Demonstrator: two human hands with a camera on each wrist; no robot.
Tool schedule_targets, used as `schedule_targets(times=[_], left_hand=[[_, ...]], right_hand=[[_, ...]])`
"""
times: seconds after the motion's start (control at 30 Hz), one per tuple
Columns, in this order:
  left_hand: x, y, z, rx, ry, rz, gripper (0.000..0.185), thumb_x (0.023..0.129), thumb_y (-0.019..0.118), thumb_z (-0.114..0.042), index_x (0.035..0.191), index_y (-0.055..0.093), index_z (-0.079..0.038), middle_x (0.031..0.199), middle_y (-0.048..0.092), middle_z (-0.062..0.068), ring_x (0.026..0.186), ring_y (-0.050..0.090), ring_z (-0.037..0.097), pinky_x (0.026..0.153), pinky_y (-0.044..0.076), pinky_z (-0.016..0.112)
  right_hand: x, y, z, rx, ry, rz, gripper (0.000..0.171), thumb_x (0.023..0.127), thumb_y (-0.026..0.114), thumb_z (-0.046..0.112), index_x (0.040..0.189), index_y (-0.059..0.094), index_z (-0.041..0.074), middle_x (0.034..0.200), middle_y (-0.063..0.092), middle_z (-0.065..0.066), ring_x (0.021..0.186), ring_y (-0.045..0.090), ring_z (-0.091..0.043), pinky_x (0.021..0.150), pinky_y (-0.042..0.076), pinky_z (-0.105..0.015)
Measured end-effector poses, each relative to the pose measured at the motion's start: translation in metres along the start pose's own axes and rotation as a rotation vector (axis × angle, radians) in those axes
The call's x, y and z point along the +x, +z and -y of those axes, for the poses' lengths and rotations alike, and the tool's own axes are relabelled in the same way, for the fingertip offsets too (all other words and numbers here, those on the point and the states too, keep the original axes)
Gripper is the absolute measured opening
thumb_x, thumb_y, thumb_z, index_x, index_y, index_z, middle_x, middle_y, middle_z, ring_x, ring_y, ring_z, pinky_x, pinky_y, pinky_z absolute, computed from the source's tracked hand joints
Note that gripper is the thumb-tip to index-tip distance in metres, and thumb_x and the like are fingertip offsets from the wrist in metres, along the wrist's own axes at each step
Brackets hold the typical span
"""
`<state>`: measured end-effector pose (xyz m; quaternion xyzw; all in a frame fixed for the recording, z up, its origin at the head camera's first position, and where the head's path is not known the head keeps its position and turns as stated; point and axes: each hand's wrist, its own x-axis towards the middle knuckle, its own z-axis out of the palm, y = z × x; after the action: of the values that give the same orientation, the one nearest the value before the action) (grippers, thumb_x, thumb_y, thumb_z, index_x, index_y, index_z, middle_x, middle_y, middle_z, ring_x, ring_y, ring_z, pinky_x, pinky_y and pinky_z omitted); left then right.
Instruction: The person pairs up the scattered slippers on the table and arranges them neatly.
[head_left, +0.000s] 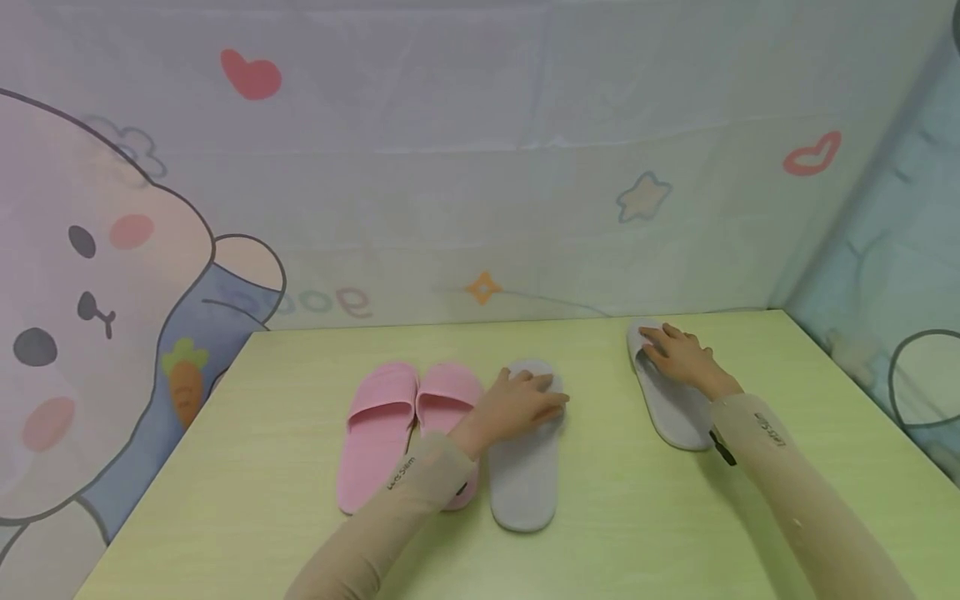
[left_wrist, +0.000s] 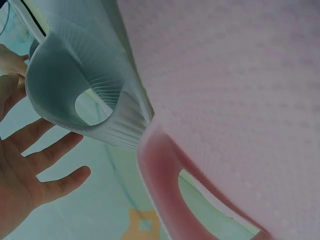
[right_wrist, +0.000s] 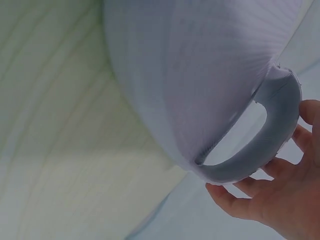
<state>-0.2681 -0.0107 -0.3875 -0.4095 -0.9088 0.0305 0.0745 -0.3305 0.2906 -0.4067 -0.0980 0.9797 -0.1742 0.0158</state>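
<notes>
Two grey slippers lie on the table. Over the strap of the nearer grey slipper (head_left: 525,483), my left hand (head_left: 521,406) has its fingers spread, and the left wrist view shows fingertips at the edge of the grey strap (left_wrist: 120,122). Farther right, my right hand (head_left: 684,360) holds the other grey slipper (head_left: 678,417) across its strap. Its thumb and fingers reach around the edge of that strap (right_wrist: 282,115) in the right wrist view. This slipper is angled, toe towards the back.
A pair of pink slippers (head_left: 378,446) stands side by side just left of the nearer grey one, partly covered by my left forearm. The light green table (head_left: 247,483) ends at a patterned cloth (head_left: 420,208) with hearts and a cartoon animal. Another cloth (head_left: 900,233) hangs at the right.
</notes>
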Motion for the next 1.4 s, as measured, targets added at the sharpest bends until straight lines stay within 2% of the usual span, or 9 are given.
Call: schedule_targets(times=[0.23,0.43,0.73,1.1,1.4], left_hand=[[-0.005,0.003,-0.001,0.022,0.006,-0.047,0.032,0.094,0.041,-0.036,0.124,0.052,-0.030,0.129,0.053,0.003,0.109,0.054,0.025,0.090,0.041,0.053],[-0.013,0.003,-0.001,0.066,0.025,-0.101,0.031,0.093,0.043,-0.035,0.123,0.050,-0.029,0.127,0.054,0.005,0.104,0.057,0.025,0.084,0.044,0.050],[-0.021,0.005,-0.001,0.127,0.040,-0.092,0.036,0.090,0.048,-0.035,0.126,0.047,-0.031,0.129,0.051,0.004,0.101,0.057,0.024,0.080,0.046,0.046],[-0.023,0.007,-0.002,0.117,-0.030,-0.063,0.041,0.090,0.048,-0.038,0.130,0.044,-0.030,0.130,0.051,0.006,0.106,0.057,0.026,0.084,0.045,0.049],[-0.025,0.005,-0.003,0.105,-0.044,-0.051,0.041,0.090,0.048,-0.039,0.130,0.045,-0.031,0.131,0.051,0.005,0.106,0.056,0.025,0.083,0.045,0.046]], right_hand=[[-0.007,0.004,0.001,-0.060,-0.034,-0.004,0.048,0.096,0.032,0.035,0.137,0.031,0.010,0.139,0.021,-0.034,0.117,0.026,-0.059,0.081,0.025,-0.074],[-0.015,0.006,0.008,-0.054,-0.043,0.002,0.049,0.096,0.033,0.036,0.137,0.031,0.011,0.139,0.022,-0.033,0.116,0.028,-0.060,0.080,0.026,-0.074],[-0.025,0.008,0.017,-0.032,-0.089,0.023,0.051,0.094,0.035,0.042,0.137,0.034,0.012,0.139,0.023,-0.033,0.115,0.029,-0.060,0.078,0.026,-0.075],[-0.041,0.016,0.044,-0.024,-0.181,0.061,0.052,0.094,0.036,0.042,0.138,0.031,0.014,0.141,0.021,-0.031,0.117,0.027,-0.060,0.078,0.025,-0.076],[-0.049,0.023,0.063,0.003,-0.240,0.071,0.052,0.093,0.039,0.042,0.138,0.032,0.015,0.142,0.022,-0.028,0.119,0.027,-0.057,0.080,0.025,-0.076]])
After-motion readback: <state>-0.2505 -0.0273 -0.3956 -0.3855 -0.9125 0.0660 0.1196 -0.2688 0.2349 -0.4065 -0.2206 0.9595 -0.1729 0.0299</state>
